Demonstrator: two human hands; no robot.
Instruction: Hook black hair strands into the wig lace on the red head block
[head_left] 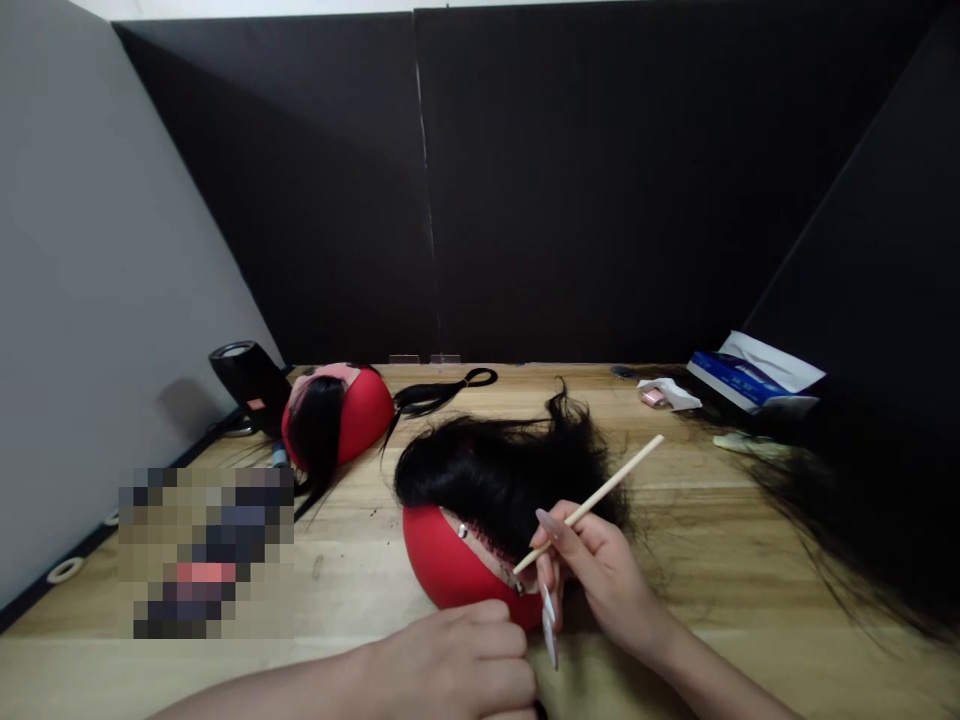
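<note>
A red dome-shaped wig block (450, 565) lies on the table in front of me, with a black-haired wig (487, 460) on it. The wig's lace edge is fixed to the block with pins. My right hand (589, 555) pinches a thin pale wooden stick (619, 480) between thumb and fingers. The stick slants down to the left, its lower end at the lace edge. My left hand (472, 660) is a closed fist just in front of the block. Its fingertips are hidden, and a small dark bit shows by them at the bottom edge.
A second red block (367, 410) with hair stands behind to the left, near a black cylinder (251, 385). A tied hair bundle (442, 392) lies at the back. On the right are a blue-white box (750, 380), crumpled tissue (675, 393) and loose black hair (862, 500). Tape rolls (66, 570) lie far left.
</note>
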